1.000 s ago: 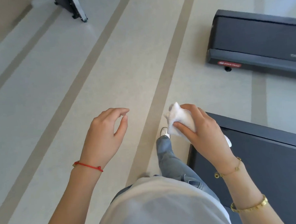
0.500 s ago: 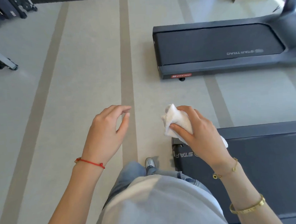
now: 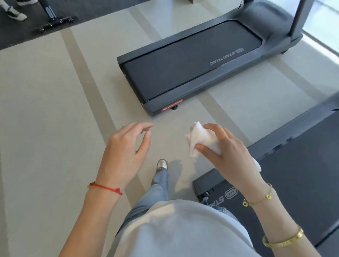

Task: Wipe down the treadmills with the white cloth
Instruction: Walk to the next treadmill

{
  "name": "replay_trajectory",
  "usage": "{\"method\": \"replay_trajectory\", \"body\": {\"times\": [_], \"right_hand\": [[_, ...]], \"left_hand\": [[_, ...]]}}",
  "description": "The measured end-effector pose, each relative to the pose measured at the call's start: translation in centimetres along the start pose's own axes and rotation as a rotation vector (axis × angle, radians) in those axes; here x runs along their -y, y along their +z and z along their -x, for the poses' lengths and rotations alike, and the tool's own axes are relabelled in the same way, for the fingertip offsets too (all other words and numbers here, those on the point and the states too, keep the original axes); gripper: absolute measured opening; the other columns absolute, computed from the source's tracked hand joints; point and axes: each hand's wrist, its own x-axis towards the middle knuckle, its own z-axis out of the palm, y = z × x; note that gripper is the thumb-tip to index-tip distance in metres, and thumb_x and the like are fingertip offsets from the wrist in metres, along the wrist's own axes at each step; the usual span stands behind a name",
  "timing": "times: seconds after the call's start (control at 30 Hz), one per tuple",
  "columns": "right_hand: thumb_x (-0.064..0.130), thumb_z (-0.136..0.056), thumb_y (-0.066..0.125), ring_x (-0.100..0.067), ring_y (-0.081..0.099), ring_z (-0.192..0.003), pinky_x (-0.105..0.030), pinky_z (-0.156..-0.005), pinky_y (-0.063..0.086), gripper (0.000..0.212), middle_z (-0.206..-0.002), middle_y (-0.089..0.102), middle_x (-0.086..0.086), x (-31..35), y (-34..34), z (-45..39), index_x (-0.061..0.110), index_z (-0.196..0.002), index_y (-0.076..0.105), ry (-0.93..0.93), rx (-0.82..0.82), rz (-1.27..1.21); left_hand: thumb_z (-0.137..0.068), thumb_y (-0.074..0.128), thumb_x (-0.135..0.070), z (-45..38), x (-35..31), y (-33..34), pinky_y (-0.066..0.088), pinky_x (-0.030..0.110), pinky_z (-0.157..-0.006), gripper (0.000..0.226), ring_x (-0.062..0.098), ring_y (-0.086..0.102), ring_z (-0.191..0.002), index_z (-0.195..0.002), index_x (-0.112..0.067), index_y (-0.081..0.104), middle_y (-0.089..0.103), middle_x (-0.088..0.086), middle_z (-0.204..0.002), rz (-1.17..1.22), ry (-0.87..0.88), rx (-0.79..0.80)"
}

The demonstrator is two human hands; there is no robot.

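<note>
A crumpled white cloth [image 3: 201,139] sits in the person's right hand [image 3: 227,151], held up in the air in front of the body. The thumb lies under the cloth and the curled fingers wrap over its top, so the bunched end sticks out to the left of the hand and a small corner shows past the hand's right edge. The left hand [image 3: 125,154] floats beside it, a little apart, fingers loosely bent and holding nothing. A red string bracelet [image 3: 106,187] circles the left wrist; gold bracelets [image 3: 282,240] circle the right. Below and to the right of the cloth lies the near treadmill [image 3: 304,172], its dark belt running off the right edge. A second treadmill [image 3: 193,68] lies farther ahead on the pale striped floor [image 3: 36,115], well apart from the hands. The person's jeans leg and one shoe [image 3: 162,164] show between the two hands.
</note>
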Motion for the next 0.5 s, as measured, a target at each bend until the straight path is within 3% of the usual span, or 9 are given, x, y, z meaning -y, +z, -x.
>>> {"method": "replay_trajectory", "body": {"times": [0.07, 0.13, 0.5], "right_hand": [[0.054, -0.089, 0.053, -0.015, 0.054, -0.083, -0.024, -0.064, 0.029, 0.044, -0.112, 0.059, 0.009, 0.3, 0.2, -3.3, 0.033, -0.127, 0.047, 0.04, -0.04, -0.012], [0.054, -0.09, 0.054, -0.013, 0.053, -0.082, -0.024, -0.066, 0.031, 0.043, -0.113, 0.059, 0.01, 0.8, 0.2, -6.6, 0.033, -0.127, 0.047, 0.074, -0.084, -0.016], [0.056, -0.089, 0.052, -0.013, 0.053, -0.081, -0.025, -0.067, 0.035, 0.047, -0.111, 0.06, 0.009, 0.4, -1.7, -17.8, 0.03, -0.128, 0.047, 0.331, -0.325, 0.021]], "left_hand": [[-0.098, 0.055, -0.016, -4.6, 0.9, -0.5, 0.048, 0.028, -0.094, 0.021, 0.011, 0.064, -0.102, -0.114, -0.014, 0.068, 0.069, -0.005, -0.108, 0.004, 0.05, 0.019], [-0.098, 0.055, -0.017, -9.1, 1.6, -0.9, 0.05, 0.041, -0.092, 0.021, 0.014, 0.064, -0.103, -0.114, -0.015, 0.068, 0.068, -0.006, -0.109, 0.001, 0.1, 0.036], [-0.097, 0.052, -0.022, -28.3, 2.4, 1.5, 0.051, 0.045, -0.089, 0.024, 0.016, 0.063, -0.101, -0.114, -0.016, 0.067, 0.068, -0.007, -0.108, 0.059, 0.371, 0.263]]}}
